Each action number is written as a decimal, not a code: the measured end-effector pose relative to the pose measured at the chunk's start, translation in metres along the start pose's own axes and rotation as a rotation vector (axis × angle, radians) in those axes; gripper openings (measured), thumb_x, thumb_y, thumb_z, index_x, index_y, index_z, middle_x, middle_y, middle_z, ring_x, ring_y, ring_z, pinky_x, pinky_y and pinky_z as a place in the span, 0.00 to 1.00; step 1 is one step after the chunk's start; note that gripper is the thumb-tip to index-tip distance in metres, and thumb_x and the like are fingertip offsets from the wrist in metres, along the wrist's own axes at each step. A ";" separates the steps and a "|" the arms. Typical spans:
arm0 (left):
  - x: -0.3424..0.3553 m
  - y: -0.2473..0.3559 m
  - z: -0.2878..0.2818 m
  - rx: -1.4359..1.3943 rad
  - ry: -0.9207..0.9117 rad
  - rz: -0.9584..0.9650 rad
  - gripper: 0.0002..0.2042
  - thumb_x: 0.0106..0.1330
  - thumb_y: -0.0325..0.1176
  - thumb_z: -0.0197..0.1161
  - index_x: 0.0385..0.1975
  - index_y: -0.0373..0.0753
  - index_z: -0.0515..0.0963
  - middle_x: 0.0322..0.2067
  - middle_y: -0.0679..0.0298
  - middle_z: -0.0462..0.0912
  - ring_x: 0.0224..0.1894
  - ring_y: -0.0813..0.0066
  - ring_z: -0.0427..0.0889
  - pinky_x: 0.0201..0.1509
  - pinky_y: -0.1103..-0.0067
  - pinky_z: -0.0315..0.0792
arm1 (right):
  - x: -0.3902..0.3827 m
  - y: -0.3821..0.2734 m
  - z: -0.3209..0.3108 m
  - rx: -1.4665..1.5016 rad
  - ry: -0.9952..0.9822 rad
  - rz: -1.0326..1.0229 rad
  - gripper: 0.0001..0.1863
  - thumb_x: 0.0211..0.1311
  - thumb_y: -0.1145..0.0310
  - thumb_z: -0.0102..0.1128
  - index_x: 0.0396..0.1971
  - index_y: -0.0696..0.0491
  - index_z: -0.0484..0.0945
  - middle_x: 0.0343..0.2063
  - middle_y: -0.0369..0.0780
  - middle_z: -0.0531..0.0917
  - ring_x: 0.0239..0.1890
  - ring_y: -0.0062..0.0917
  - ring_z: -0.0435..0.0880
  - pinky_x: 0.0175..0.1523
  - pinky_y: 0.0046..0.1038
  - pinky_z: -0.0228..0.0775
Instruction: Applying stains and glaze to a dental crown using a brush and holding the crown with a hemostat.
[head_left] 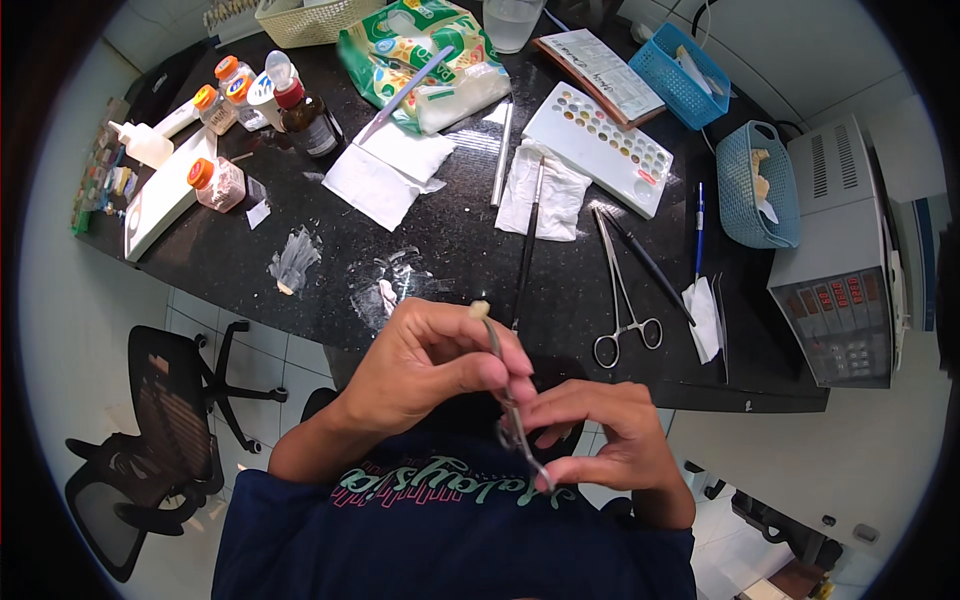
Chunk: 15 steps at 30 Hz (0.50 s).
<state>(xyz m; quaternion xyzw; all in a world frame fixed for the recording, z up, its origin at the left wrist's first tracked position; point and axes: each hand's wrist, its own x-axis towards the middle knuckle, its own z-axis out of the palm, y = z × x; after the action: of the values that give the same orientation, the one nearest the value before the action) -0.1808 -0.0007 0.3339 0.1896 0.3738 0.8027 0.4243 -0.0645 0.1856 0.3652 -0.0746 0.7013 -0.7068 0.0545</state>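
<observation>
Between both hands, over my lap at the bench's front edge, is a slim metal dental instrument (516, 425). A small cream-coloured tooth-like piece (479, 310) sits at its upper tip. My left hand (425, 355) is closed, thumb and fingers around the instrument's upper part and close to the piece. Lower down, my right hand (605, 430) grips the handle end between thumb and fingers. Fingers hide part of the instrument, so its exact kind is unclear. Beyond the hands, a dark-handled brush (529, 245) rests on a folded white tissue (565, 195).
Scissor-shaped clamp forceps (618, 300) and tweezers (720, 325) lie right. Behind are a white palette (600, 145), wipes pack (425, 65), and blue baskets (757, 190). Orange-capped jars (217, 183) stand left; white powder smears (390, 285) mark the black bench. A device (835, 260) is far right.
</observation>
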 end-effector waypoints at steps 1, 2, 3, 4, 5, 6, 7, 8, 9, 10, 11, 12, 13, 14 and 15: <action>-0.002 0.000 -0.004 -0.102 -0.013 0.015 0.07 0.61 0.25 0.62 0.36 0.27 0.78 0.33 0.55 0.82 0.35 0.71 0.84 0.40 0.79 0.79 | 0.003 -0.004 -0.008 -0.194 -0.063 -0.059 0.15 0.48 0.75 0.70 0.38 0.58 0.79 0.37 0.41 0.84 0.36 0.26 0.85 0.37 0.22 0.78; -0.005 0.004 -0.002 -0.073 0.028 0.029 0.07 0.61 0.25 0.62 0.35 0.27 0.78 0.32 0.55 0.82 0.34 0.71 0.84 0.38 0.79 0.80 | 0.005 -0.008 -0.018 -0.403 -0.022 -0.138 0.08 0.49 0.75 0.68 0.31 0.57 0.81 0.34 0.40 0.84 0.32 0.26 0.85 0.35 0.22 0.77; -0.007 0.008 0.000 -0.072 0.024 0.030 0.07 0.61 0.25 0.62 0.35 0.27 0.78 0.32 0.55 0.82 0.34 0.71 0.84 0.38 0.79 0.80 | 0.007 -0.008 -0.029 -0.600 0.095 -0.157 0.06 0.50 0.76 0.66 0.30 0.57 0.81 0.32 0.41 0.85 0.31 0.27 0.85 0.34 0.24 0.76; -0.008 0.010 0.002 0.008 0.078 0.017 0.07 0.62 0.25 0.61 0.36 0.27 0.78 0.32 0.55 0.82 0.33 0.71 0.84 0.37 0.80 0.81 | 0.010 -0.002 -0.041 -0.876 0.309 -0.248 0.06 0.50 0.78 0.63 0.30 0.57 0.80 0.30 0.41 0.84 0.30 0.28 0.84 0.33 0.25 0.76; -0.009 0.011 0.004 0.087 0.132 0.005 0.08 0.62 0.25 0.61 0.36 0.27 0.78 0.32 0.55 0.82 0.33 0.72 0.84 0.36 0.81 0.81 | 0.014 0.001 -0.051 -1.105 0.495 -0.238 0.06 0.51 0.80 0.61 0.31 0.57 0.79 0.29 0.41 0.83 0.29 0.31 0.83 0.32 0.27 0.74; -0.009 0.012 0.005 0.118 0.144 -0.026 0.08 0.63 0.26 0.61 0.37 0.27 0.78 0.31 0.55 0.83 0.33 0.74 0.84 0.35 0.82 0.81 | 0.020 0.003 -0.063 -1.238 0.523 -0.225 0.08 0.52 0.80 0.60 0.34 0.57 0.79 0.30 0.42 0.82 0.29 0.34 0.82 0.33 0.29 0.73; -0.009 0.010 0.006 0.118 0.140 -0.019 0.08 0.63 0.26 0.61 0.37 0.27 0.78 0.31 0.55 0.83 0.33 0.74 0.84 0.35 0.82 0.81 | 0.021 0.009 -0.070 -1.253 0.490 -0.114 0.08 0.53 0.78 0.59 0.35 0.57 0.78 0.32 0.42 0.81 0.31 0.35 0.82 0.35 0.30 0.73; -0.008 0.007 0.007 0.117 0.160 -0.044 0.08 0.63 0.26 0.61 0.38 0.28 0.78 0.31 0.55 0.83 0.33 0.74 0.84 0.35 0.82 0.81 | 0.024 0.014 -0.075 -1.340 0.461 -0.114 0.08 0.53 0.78 0.59 0.35 0.57 0.78 0.32 0.43 0.81 0.32 0.34 0.81 0.36 0.30 0.73; -0.006 0.006 0.008 0.115 0.179 -0.069 0.09 0.63 0.26 0.61 0.38 0.28 0.77 0.31 0.56 0.83 0.33 0.74 0.84 0.35 0.82 0.81 | 0.027 0.015 -0.079 -1.429 0.431 -0.112 0.08 0.53 0.78 0.59 0.35 0.57 0.78 0.32 0.43 0.80 0.33 0.34 0.81 0.36 0.31 0.73; -0.006 0.005 0.008 0.125 0.157 -0.080 0.09 0.62 0.27 0.62 0.39 0.28 0.77 0.31 0.56 0.83 0.33 0.75 0.84 0.36 0.82 0.81 | 0.026 0.015 -0.081 -1.438 0.432 -0.116 0.08 0.53 0.78 0.59 0.35 0.57 0.78 0.32 0.43 0.80 0.33 0.34 0.81 0.36 0.31 0.73; -0.005 0.005 0.009 0.123 0.152 -0.073 0.09 0.62 0.27 0.62 0.39 0.28 0.77 0.31 0.56 0.83 0.33 0.75 0.84 0.36 0.82 0.81 | 0.026 0.014 -0.083 -1.471 0.395 -0.073 0.08 0.53 0.79 0.58 0.35 0.58 0.77 0.32 0.43 0.80 0.33 0.34 0.81 0.36 0.31 0.73; -0.005 0.005 0.009 0.120 0.150 -0.077 0.09 0.62 0.27 0.61 0.38 0.28 0.77 0.31 0.56 0.83 0.34 0.74 0.84 0.36 0.82 0.81 | 0.025 0.015 -0.083 -1.498 0.354 -0.026 0.09 0.53 0.80 0.57 0.36 0.58 0.77 0.32 0.43 0.79 0.34 0.35 0.81 0.37 0.31 0.73; -0.005 0.005 0.010 0.118 0.148 -0.082 0.09 0.62 0.27 0.61 0.38 0.28 0.77 0.31 0.55 0.83 0.35 0.73 0.84 0.36 0.81 0.81 | 0.024 0.013 -0.084 -1.500 0.351 -0.027 0.09 0.53 0.80 0.57 0.36 0.58 0.77 0.32 0.43 0.79 0.34 0.35 0.81 0.37 0.31 0.73; -0.006 0.005 0.010 0.115 0.150 -0.081 0.09 0.62 0.27 0.61 0.38 0.28 0.77 0.31 0.55 0.83 0.35 0.73 0.84 0.36 0.81 0.81 | 0.024 0.008 -0.085 -1.441 0.385 -0.080 0.10 0.53 0.81 0.56 0.37 0.59 0.77 0.32 0.43 0.79 0.33 0.33 0.80 0.37 0.29 0.73; -0.007 0.005 0.011 0.087 0.169 -0.097 0.08 0.62 0.26 0.61 0.37 0.28 0.76 0.32 0.55 0.82 0.36 0.71 0.84 0.37 0.81 0.81 | 0.023 0.002 -0.087 -1.381 0.418 -0.133 0.11 0.53 0.82 0.55 0.38 0.59 0.76 0.32 0.43 0.78 0.33 0.32 0.80 0.38 0.26 0.74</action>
<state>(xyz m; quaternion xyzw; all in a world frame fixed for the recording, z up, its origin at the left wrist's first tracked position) -0.1729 -0.0033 0.3443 0.1210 0.4514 0.7774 0.4210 -0.1029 0.2672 0.3636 0.0023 0.9776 -0.1037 -0.1833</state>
